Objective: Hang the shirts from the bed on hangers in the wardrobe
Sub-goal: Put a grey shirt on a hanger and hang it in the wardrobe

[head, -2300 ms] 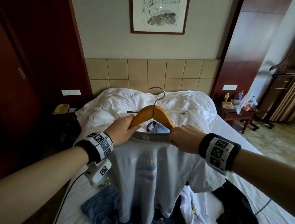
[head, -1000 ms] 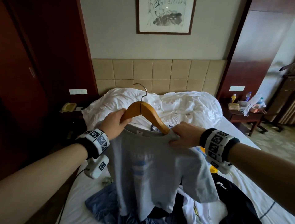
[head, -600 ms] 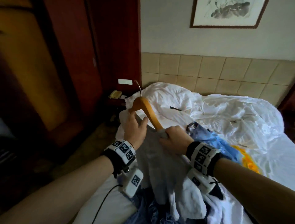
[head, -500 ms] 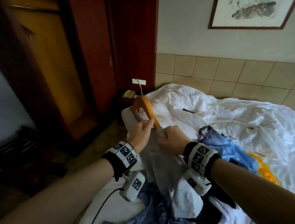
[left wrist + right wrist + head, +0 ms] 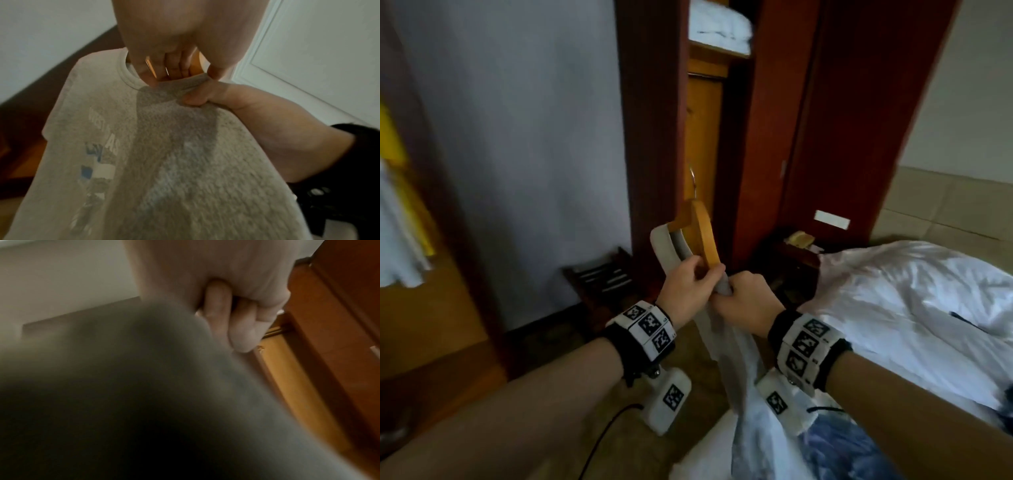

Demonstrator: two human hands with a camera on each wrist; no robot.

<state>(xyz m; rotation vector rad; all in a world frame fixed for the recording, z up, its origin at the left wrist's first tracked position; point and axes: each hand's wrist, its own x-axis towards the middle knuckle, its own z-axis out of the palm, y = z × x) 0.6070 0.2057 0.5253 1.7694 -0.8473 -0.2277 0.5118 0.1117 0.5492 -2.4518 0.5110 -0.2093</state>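
So the left hand [image 5: 688, 287] is wrapped round the lower arm of the hanger [image 5: 703, 236], fingers curled onto the wood right at the collar, which looks like the main carrying grip; the right hand [image 5: 744, 298] sits touching it, fist closed on a bunch of the shirt [image 5: 736, 363] at the shoulder; I'd guess that's to stop the cloth sliding off the hanger's arm while it's carried; the left wrist view shows it best, the right thumb and fingers pinching the grey fabric just under the neckline with the orange wood peeking through the collar; right wrist view is mostly blurry cloth, only curled fingers [image 5: 218, 300] to see; the shirt is grey with a faded blue print, threaded on the hanger and drooping down between the forearms, so it's off the bed [image 5: 914, 291] and in the air, not yet on any rail; the hanger is seen nearly edge-on, metal hook [image 5: 692, 178] up and free, pointing roughly toward the wardrobe [image 5: 709, 130], probably so it can go straight onto a rail; I can't see a rail though; the wardrobe stands ahead, open, folded white linen on its top shelf; more clothes lie on the bed at lower right, so my read is there's still plenty left to hang.
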